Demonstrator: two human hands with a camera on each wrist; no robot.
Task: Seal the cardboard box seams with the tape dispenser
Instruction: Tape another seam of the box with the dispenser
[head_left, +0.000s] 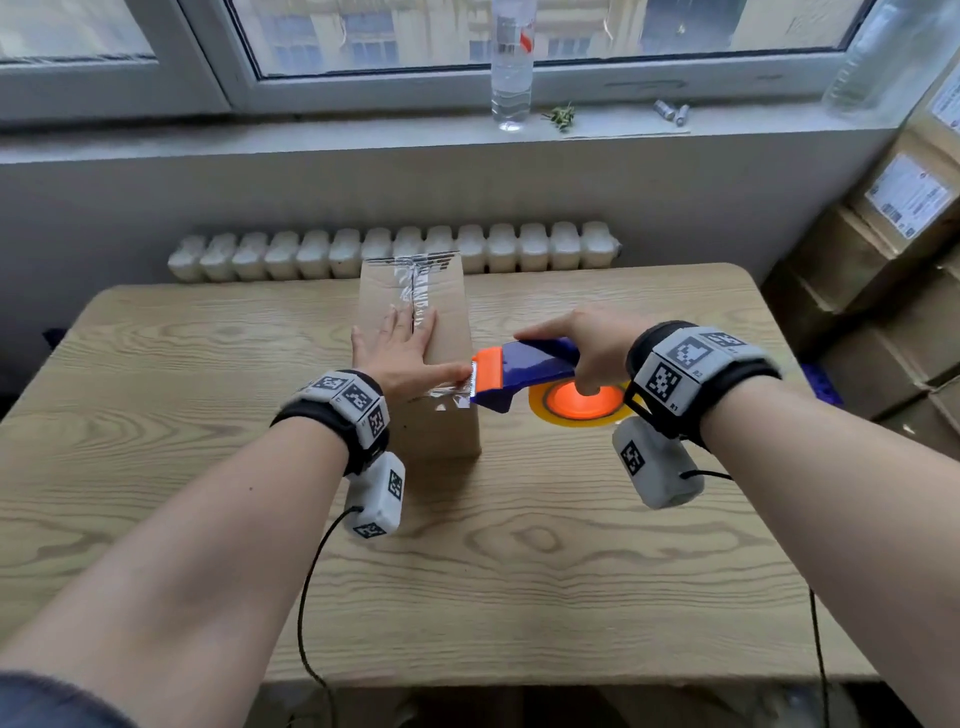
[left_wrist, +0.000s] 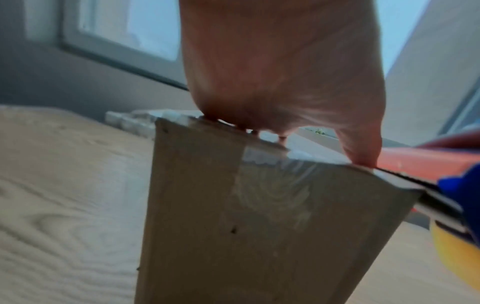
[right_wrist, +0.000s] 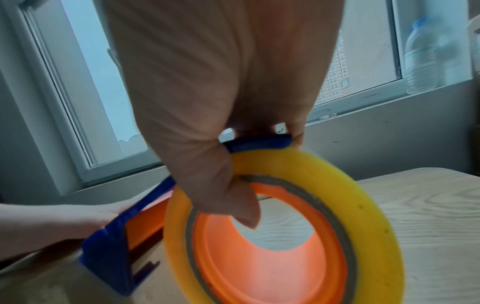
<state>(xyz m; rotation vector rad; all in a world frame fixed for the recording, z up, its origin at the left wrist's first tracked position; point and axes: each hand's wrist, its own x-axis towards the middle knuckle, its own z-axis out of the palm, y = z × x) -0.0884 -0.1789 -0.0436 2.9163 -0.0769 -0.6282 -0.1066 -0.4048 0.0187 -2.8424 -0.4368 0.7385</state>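
A light wood-grain table (head_left: 597, 545) w/ rounded far corners is seen under a window. One cardboard box (head_left: 441, 431) is stood directly on it, approx. centre, nearer the far edge, long side running away from the viewer. Clear tape (head_left: 415, 283) is seen along the box's top seam & over its near top edge. Table grain is also seen in both wrist views, beside the box (left_wrist: 259, 236) & behind the roll.

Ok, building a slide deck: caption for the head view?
Left hand flat on cardboard box; right hand grips tape dispenser at its near edge.
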